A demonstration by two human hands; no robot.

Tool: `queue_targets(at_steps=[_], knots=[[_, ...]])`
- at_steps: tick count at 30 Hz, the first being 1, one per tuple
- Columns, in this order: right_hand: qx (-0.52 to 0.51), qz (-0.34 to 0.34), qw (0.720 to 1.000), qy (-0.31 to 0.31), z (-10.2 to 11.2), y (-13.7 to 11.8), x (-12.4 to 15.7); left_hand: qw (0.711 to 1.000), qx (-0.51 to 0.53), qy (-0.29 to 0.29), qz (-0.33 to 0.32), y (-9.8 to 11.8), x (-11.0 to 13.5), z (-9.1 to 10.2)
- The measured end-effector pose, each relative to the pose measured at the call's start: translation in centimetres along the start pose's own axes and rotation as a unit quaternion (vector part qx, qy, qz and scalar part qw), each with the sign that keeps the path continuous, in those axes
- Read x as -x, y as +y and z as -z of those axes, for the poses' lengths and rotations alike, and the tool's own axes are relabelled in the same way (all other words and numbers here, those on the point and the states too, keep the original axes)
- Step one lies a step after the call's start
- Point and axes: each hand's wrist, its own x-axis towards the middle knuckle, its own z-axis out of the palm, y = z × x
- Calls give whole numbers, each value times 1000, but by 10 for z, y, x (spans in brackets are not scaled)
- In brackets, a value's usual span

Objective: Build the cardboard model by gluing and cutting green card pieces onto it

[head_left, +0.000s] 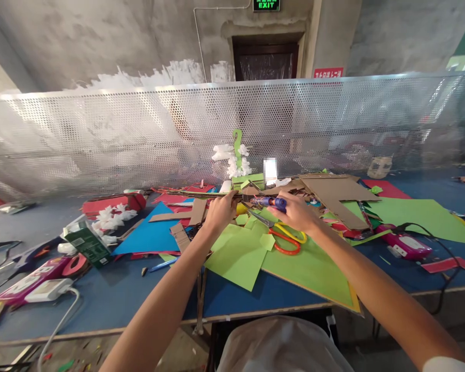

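My left hand point(221, 211) is closed at the near end of long, thin cardboard strips point(194, 194); how many it grips cannot be made out. My right hand point(296, 213) is wrapped round a blue-purple glue gun point(270, 202), whose front points left toward my left hand. Its handle is mostly hidden by my fingers. Just below the right hand lie scissors with orange and yellow handles point(289, 250). Green paper sheets point(238, 258) spread under both wrists. Behind the hands stands a green hook-shaped piece point(237, 147) with white paper flowers point(238, 168) around it.
Brown cardboard point(337, 194) and a blue sheet point(147, 232) flank the hands. Magenta power strips lie left point(31, 281) and right point(406, 245), with cords. A green box point(89, 243) and another glue gun point(34, 253) are at left. A perforated metal screen point(139, 134) closes the back.
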Motion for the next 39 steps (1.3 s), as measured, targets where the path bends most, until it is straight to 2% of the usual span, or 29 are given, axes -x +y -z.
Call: queue_targets(at_steps=[4, 8, 16, 19, 24, 29, 34, 39], knots=[[-36, -27, 998, 45, 7, 2, 0, 1000, 0, -2, 4, -1, 0, 0], [-68, -25, 997, 41, 9, 4, 1, 1000, 4, -1, -1, 0, 0, 2], [11, -36, 994, 99, 3, 3, 2, 1000, -6, 7, -9, 3, 2, 2], [33, -29, 996, 83, 4, -1, 1, 1000, -8, 9, -15, 2, 2, 0], [39, 5, 999, 2, 8, -5, 0, 1000, -1, 17, -9, -3, 1, 2], [-3, -31, 998, 50, 9, 4, 2, 1000, 5, 27, -6, -6, 1, 4], [-55, -26, 997, 46, 9, 12, 4, 1000, 10, 27, -3, -6, 1, 5], [-38, -40, 997, 61, 8, 12, 3, 1000, 3, 24, -6, -6, 2, 6]])
